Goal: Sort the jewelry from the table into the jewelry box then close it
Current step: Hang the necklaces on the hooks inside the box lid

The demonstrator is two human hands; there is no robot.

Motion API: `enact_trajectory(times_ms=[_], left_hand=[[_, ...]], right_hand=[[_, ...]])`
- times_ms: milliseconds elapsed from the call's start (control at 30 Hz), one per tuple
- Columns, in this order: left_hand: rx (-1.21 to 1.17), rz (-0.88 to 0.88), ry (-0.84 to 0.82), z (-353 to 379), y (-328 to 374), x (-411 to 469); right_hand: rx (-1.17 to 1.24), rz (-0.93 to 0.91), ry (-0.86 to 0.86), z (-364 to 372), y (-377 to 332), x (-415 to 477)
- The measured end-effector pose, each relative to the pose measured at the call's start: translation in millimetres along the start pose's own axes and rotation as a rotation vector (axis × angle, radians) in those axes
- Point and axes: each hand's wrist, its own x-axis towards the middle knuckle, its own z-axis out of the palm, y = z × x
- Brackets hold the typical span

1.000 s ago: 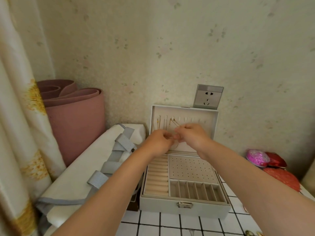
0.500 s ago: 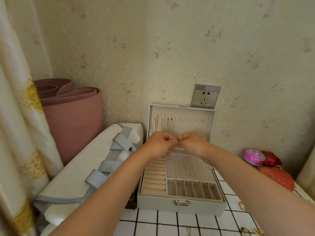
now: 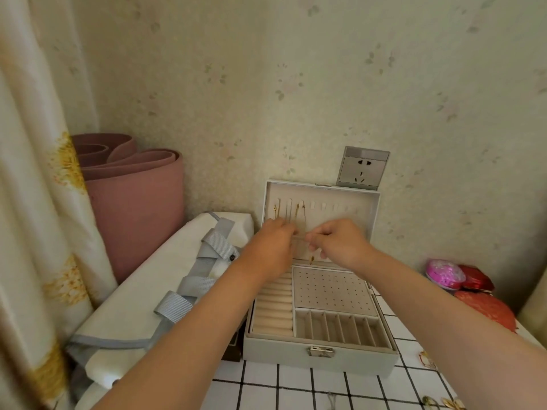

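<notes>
A pale grey jewelry box (image 3: pixel 319 355) stands open on the white tiled table, its lid (image 3: pixel 371 208) upright against the wall. Thin gold chains (image 3: pixel 297 213) hang from hooks inside the lid. Both hands are raised in front of the lid. My left hand (image 3: pixel 273 244) and my right hand (image 3: pixel 337 241) each pinch an end of a thin gold necklace (image 3: pixel 310 258), stretched between them, with a small pendant dangling just above the box's tray. The fingertips hide the clasp ends.
A white bag with grey straps (image 3: pixel 165 285) lies left of the box, a rolled pink mat (image 3: pixel 133 202) behind it. Pink and red items (image 3: pixel 461 276) sit at the right. More gold jewelry (image 3: pixel 444 403) lies on the tiles at the bottom right. A wall socket (image 3: pixel 362 168) is above the lid.
My hands, pressed together at the lid a second ago, have drawn apart, stretching the necklace between them. The view has shifted slightly downward.
</notes>
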Motion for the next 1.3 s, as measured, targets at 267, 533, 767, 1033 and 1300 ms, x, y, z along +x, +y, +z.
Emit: enact_trajectory(times_ms=[267,533,767,1033,1300], left_hand=[[0.393,0.058,0.022,20,2,-10],[0.396,0.062,0.025,16,1,-5],[0.311,0.065,0.053,15,-3,-1],[0.253,0.082,0.019,11,-7,-3],[0.181,0.076,-0.079,-7,12,-23]], right_hand=[[-0.002,-0.068,0.178,-12,-21,22],[-0.334,-0.226,0.104,7,-12,35],[-0.58,-0.213,-0.038,17,3,27],[-0.495,-0.233,-0.085,15,10,15],[-0.342,-0.205,-0.029,-18,8,-27]])
